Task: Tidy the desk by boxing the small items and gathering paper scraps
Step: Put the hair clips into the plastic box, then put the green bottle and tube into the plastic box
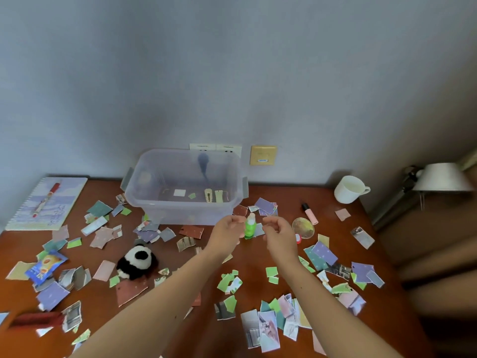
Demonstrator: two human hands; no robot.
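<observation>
A clear plastic box [184, 187] stands open at frame centre, holding hair clips [213, 195]. A small green bottle [249, 226] stands upright below it. Torn paper scraps [268, 324] litter the lower frame.

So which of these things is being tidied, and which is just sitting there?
Being tidied: clear box, green bottle, panda toy, pink tube, snack packet, paper scraps.
Just there: notebook, white mug, lamp, wall sockets.
</observation>
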